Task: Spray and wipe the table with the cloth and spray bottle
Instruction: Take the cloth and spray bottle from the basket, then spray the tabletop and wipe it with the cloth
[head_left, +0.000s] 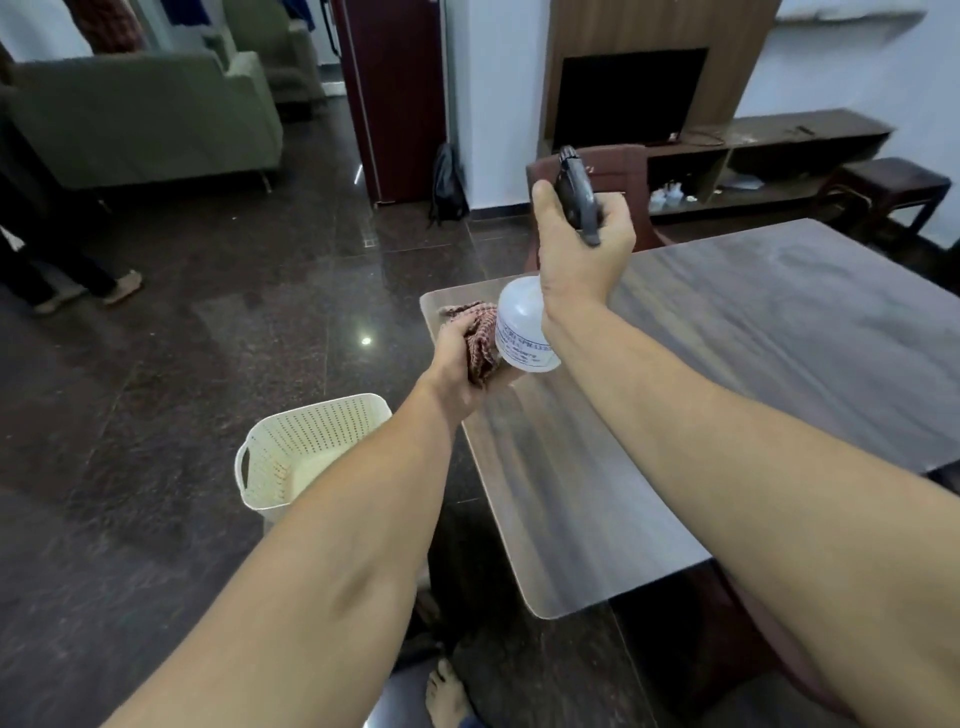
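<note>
My right hand (582, 249) is wrapped around the neck of a clear spray bottle (522, 327) with a dark trigger head, holding it above the far left corner of the wooden table (753, 353). The bottle's nozzle points away from me. My left hand (457, 358) grips a bunched red-and-white checked cloth (480, 338) that rests on the table's left edge, just left of the bottle's body. Part of the cloth is hidden behind the bottle and my fingers.
A cream perforated basket (306, 452) stands on the dark floor left of the table. A brown chair (613, 176) sits behind the far table edge. Another person's feet (88, 291) are at far left, near a green sofa (140, 119). My bare foot (447, 696) is below.
</note>
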